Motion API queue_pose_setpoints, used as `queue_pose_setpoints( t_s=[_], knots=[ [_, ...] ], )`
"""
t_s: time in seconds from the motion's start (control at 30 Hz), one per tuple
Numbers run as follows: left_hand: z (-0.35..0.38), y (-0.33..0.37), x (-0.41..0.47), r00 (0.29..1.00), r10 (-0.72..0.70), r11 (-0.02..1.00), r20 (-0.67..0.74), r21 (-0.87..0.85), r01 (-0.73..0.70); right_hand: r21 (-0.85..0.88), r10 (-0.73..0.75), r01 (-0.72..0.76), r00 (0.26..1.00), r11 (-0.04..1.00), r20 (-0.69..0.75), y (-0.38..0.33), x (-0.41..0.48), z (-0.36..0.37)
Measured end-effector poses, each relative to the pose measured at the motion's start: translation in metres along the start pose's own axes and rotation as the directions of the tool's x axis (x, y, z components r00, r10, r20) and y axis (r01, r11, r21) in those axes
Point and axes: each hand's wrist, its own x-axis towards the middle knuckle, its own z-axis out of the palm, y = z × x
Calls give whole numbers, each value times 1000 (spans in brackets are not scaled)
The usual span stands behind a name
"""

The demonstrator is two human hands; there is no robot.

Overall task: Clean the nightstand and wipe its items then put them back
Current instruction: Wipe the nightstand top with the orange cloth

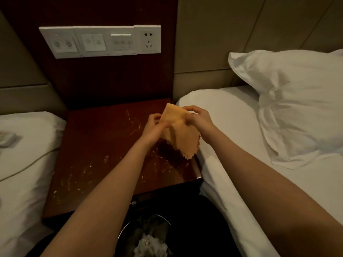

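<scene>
An orange cloth [182, 136] with a zigzag edge hangs above the right side of the dark wooden nightstand [96, 145]. My left hand [153, 128] pinches its left edge and my right hand [198, 120] pinches its upper right part, so the cloth is folded between them. The nightstand top shows pale streaks and smears near the front and in the middle. No items stand on it.
A white switch and socket panel [100, 40] is on the wall behind. A bed with a pillow [289, 101] lies to the right. On the left bed [27, 141] rest a small object and a cord. A bin [146, 236] with crumpled paper stands below.
</scene>
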Motion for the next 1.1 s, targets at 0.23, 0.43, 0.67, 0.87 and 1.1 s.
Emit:
queue_pose_setpoints(
  t_s=[0.23,0.43,0.67,0.87,1.1],
  knots=[
    [-19,1,49,994,5,997,-114,79,4,-56,32,-32,999,998,-8,-4,63,21],
    [-20,-22,87,977,132,801,-170,598,-4,-590,-183,151,983,793,6,35,104,48],
    [-2,-60,117,969,17,439,245,869,-228,-850,-174,345,938,399,299,104,107,88],
    [-3,-56,155,979,9,439,205,878,-188,-843,-214,387,920,373,328,99,151,87],
    [-17,-47,200,985,-27,372,169,916,-147,-829,-235,380,923,410,306,82,190,99]
  ],
)
